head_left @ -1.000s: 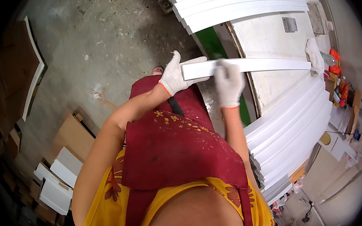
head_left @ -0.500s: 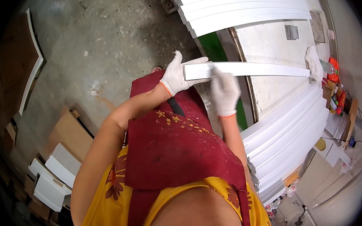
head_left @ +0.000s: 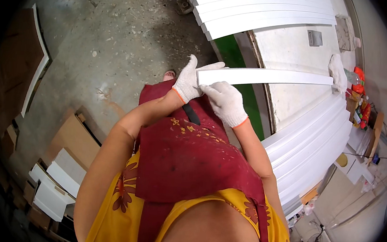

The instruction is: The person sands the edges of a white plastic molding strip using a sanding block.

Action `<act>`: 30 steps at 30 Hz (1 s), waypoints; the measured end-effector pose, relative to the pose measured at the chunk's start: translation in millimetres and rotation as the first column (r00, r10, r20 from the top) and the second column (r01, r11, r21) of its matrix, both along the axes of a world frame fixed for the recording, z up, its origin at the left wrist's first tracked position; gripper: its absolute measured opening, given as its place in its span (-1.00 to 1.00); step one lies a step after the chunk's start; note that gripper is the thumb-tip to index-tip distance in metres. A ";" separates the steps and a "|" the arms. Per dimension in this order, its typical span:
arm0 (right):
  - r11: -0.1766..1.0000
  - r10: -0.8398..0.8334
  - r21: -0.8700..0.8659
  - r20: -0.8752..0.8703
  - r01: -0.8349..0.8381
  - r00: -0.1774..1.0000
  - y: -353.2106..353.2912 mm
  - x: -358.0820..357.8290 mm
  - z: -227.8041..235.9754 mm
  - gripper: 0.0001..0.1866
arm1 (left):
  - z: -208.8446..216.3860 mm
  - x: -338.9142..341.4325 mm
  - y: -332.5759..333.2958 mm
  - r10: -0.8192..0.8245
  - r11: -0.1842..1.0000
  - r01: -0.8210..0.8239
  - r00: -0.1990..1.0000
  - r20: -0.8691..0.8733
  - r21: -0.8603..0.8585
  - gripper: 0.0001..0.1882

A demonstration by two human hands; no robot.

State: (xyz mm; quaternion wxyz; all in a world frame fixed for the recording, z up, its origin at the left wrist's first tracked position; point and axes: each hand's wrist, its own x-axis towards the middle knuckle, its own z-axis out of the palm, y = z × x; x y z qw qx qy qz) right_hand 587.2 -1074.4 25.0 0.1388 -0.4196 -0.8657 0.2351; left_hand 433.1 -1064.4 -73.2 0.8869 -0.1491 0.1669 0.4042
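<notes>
A long white strip (head_left: 269, 76) reaches from my hands rightward across the bench, its far end beside a white cloth. My left hand (head_left: 190, 81), in a white knit glove with an orange cuff, lies under and behind the strip's left end, fingers stretched out and thumb raised. Gloved the same way, my right hand (head_left: 227, 103) is at the near edge of that end, its fingers bent and closed with the index tip against the corner. Whatever its fingertips may hold is too small to make out.
A white-topped bench (head_left: 283, 50) bears stacked white strips (head_left: 265, 13) at the far side and more strips (head_left: 313, 135) at the near right. The white cloth (head_left: 337, 72) lies near a clear bottle (head_left: 352, 77). Boards (head_left: 76, 143) stand at the lower left on concrete floor (head_left: 98, 54).
My right hand has slid left along the strip to its end, and its blur is gone. My left hand and the strip stay nearly in place.
</notes>
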 end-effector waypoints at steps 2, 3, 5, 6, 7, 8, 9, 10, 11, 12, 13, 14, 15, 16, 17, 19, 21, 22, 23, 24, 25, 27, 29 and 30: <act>0.987 -0.160 0.001 -0.141 0.162 0.977 8.0 8.7 -3.9 -0.70 | 1.7 2.5 2.2 0.011 1.000 -0.011 1.000 0.004 -0.014 0.06; 0.955 -0.278 0.062 -0.158 0.291 0.947 15.0 10.3 -5.3 -0.74 | 7.2 3.6 3.1 0.022 0.999 -0.022 1.000 0.001 -0.033 0.06; 0.915 -0.364 0.128 -0.153 0.384 0.919 18.4 15.8 -27.5 -0.73 | 8.2 2.7 2.0 0.030 0.998 -0.030 1.000 0.007 -0.051 0.06; 0.930 -0.312 0.163 -0.131 0.330 0.941 14.4 10.9 -26.9 -0.72 | 3.6 2.8 0.7 0.036 0.998 -0.035 0.999 0.017 -0.052 0.06; 0.940 -0.263 0.197 -0.104 0.279 0.959 6.6 4.4 -24.9 -0.71 | 3.0 3.9 1.3 0.037 0.998 -0.035 0.999 0.031 -0.054 0.06; 0.970 -0.172 0.161 -0.071 0.182 0.983 1.7 -1.5 -20.7 -0.68 | 2.5 4.5 3.1 0.020 0.999 -0.018 0.999 0.040 -0.036 0.05; 0.978 -0.122 0.163 -0.069 0.132 0.990 -2.9 -6.6 -20.4 -0.67 | 1.6 4.7 2.4 0.031 0.999 -0.029 0.998 0.047 -0.034 0.04; 0.990 -0.097 0.096 -0.042 0.101 0.994 -6.2 -8.1 -16.2 -0.68 | 0.0 5.3 1.5 0.042 0.999 -0.040 0.998 0.055 -0.032 0.04; 0.997 -0.071 0.028 -0.016 0.072 0.997 -8.0 -9.2 -11.6 -0.69 | -1.0 5.8 0.9 0.052 0.998 -0.050 0.997 0.063 -0.030 0.04; 0.997 -0.071 0.008 -0.029 0.072 0.997 -8.3 -7.7 -9.8 -0.69 | 3.5 5.1 2.1 0.042 0.999 -0.040 0.998 0.051 -0.026 0.04; 0.997 -0.072 -0.012 -0.041 0.071 0.997 -7.8 -3.9 -8.1 -0.70 | 7.8 3.5 4.5 0.044 0.999 -0.043 0.999 0.031 -0.029 0.04; 0.997 -0.073 -0.032 -0.052 0.071 0.996 -6.5 -0.1 -6.7 -0.71 | 12.6 1.5 7.5 0.045 0.998 -0.045 0.999 0.010 -0.031 0.04; 0.985 -0.173 0.006 -0.094 0.174 0.980 -1.7 3.1 -6.9 -0.72 | 17.6 0.5 9.0 0.048 0.998 -0.048 0.999 -0.010 -0.036 0.05; 0.968 -0.243 0.046 -0.086 0.248 0.966 4.7 6.2 -12.6 -0.71 | 19.7 0.3 9.0 0.051 0.998 -0.052 0.998 -0.031 -0.041 0.05; 0.944 -0.312 0.087 -0.081 0.318 0.947 9.9 8.3 -20.0 -0.71 | 18.8 1.1 7.4 0.058 0.998 -0.060 0.997 -0.041 -0.031 0.06; 0.959 -0.250 0.116 -0.091 0.260 0.964 8.9 2.7 -22.2 -0.66 | 18.1 2.5 8.3 0.055 0.998 -0.056 0.997 -0.058 -0.008 0.07; 0.984 -0.121 0.121 -0.070 0.129 0.990 -3.8 -9.8 -18.9 -0.64 | 17.2 3.9 8.2 0.053 0.998 -0.054 0.999 -0.010 -0.020 0.06; 0.997 -0.068 0.020 -0.015 0.068 0.998 -9.1 -14.3 -13.9 -0.62 | 15.0 4.3 7.0 0.057 0.998 -0.057 0.998 0.006 -0.009 0.05; 0.999 -0.046 -0.015 0.001 0.046 0.999 -13.0 -15.4 -9.4 -0.63 | 13.6 4.7 6.1 0.060 0.998 -0.060 0.998 0.021 0.002 0.05; 0.999 -0.042 -0.013 -0.040 0.042 0.998 -13.8 -12.5 -10.4 -0.65 | 21.6 3.8 6.7 0.039 0.999 -0.040 0.999 -0.030 -0.010 0.04; 0.999 -0.039 -0.011 -0.080 0.038 0.996 -13.2 -7.4 -11.0 -0.67 | 17.3 3.7 8.0 0.039 0.999 -0.039 0.998 -0.042 -0.004 0.04; 0.984 -0.177 0.001 -0.091 0.177 0.980 -3.1 5.1 -10.5 -0.67 | 4.3 3.2 8.2 0.044 0.999 -0.044 0.997 -0.067 0.003 0.04; 0.932 -0.338 0.106 -0.093 0.346 0.937 12.3 16.0 -20.0 -0.70 | 11.5 2.9 7.4 0.054 0.998 -0.055 0.998 -0.035 -0.026 0.04; 0.927 -0.347 0.120 -0.080 0.354 0.935 13.4 14.6 -21.9 -0.71 | 11.2 3.2 8.0 0.053 0.998 -0.053 0.998 -0.030 -0.027 0.04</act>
